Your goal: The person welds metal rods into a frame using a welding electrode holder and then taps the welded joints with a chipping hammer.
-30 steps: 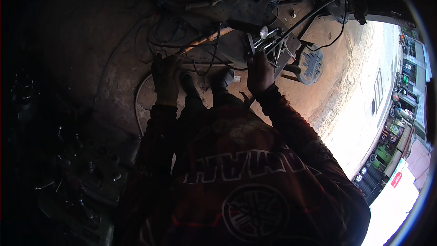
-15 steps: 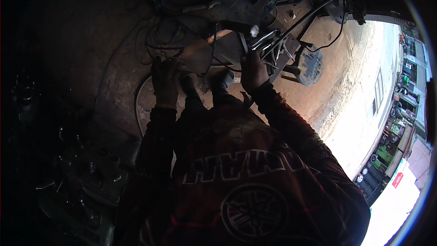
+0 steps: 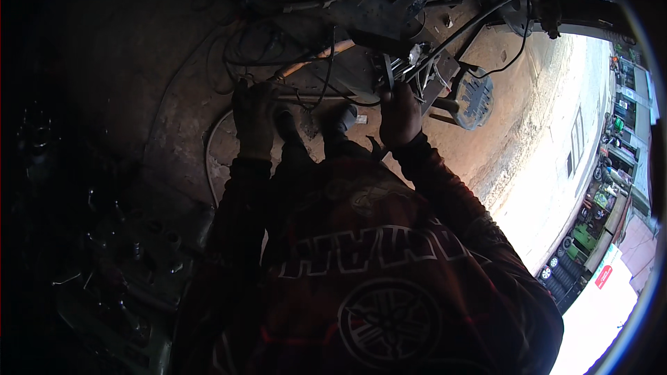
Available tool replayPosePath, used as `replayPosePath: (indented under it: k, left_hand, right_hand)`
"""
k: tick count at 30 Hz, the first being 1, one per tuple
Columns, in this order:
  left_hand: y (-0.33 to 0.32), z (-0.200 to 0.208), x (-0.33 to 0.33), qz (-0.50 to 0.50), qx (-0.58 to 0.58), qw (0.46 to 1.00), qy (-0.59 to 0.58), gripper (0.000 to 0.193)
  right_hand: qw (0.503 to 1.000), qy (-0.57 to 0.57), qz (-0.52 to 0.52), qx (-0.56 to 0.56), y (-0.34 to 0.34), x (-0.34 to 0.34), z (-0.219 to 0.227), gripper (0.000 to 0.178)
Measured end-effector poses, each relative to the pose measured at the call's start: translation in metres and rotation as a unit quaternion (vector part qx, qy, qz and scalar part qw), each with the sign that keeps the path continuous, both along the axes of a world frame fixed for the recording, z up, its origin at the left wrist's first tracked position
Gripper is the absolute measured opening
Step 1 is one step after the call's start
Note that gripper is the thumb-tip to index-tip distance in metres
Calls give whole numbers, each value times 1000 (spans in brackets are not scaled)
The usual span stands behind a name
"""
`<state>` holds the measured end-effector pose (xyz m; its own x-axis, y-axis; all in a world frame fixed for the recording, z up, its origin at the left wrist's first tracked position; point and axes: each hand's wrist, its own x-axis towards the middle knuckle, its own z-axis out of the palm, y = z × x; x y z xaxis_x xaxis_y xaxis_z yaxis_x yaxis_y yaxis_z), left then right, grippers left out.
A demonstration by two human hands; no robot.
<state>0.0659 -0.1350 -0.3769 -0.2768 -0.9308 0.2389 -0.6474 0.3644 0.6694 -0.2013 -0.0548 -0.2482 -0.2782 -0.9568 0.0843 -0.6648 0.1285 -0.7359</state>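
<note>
Fingers (image 3: pixel 394 94) of the right hand (image 3: pixel 401 119) clasp a dark tool's (image 3: pixel 388 71) near end, apparently for reach, while shadow hides whether the left hand (image 3: pixel 253 110), near the orange rod (image 3: pixel 300 66), grips anything.

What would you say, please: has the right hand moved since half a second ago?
Yes: the right hand has shifted rightward, closer to the blue-grey stool, which stays put.
</note>
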Motion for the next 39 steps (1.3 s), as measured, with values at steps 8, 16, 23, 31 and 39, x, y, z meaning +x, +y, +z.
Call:
replayPosePath:
  k: [8, 16, 23, 31, 39]
  left_hand:
    - [0, 17, -10, -2, -30, 999, -22, 44]
    - [36, 32, -17, 70, 59, 995, 28, 32]
    - [20, 5, -19, 62, -13, 997, -33, 39]
    - [22, 8, -22, 108, 104, 981, 120, 42]
    - [31, 5, -18, 79, 110, 988, 75, 41]
  right_hand:
    - [999, 29, -6, -40, 13, 10, -12, 12]
    - [999, 9, -34, 3, 24, 9, -19, 13]
    - [999, 32, 7, -4, 14, 12, -7, 11]
    - [996, 57, 61, -14, 4, 10, -9, 19]
    - [986, 118, 114, -7, -4, 9, -10, 13]
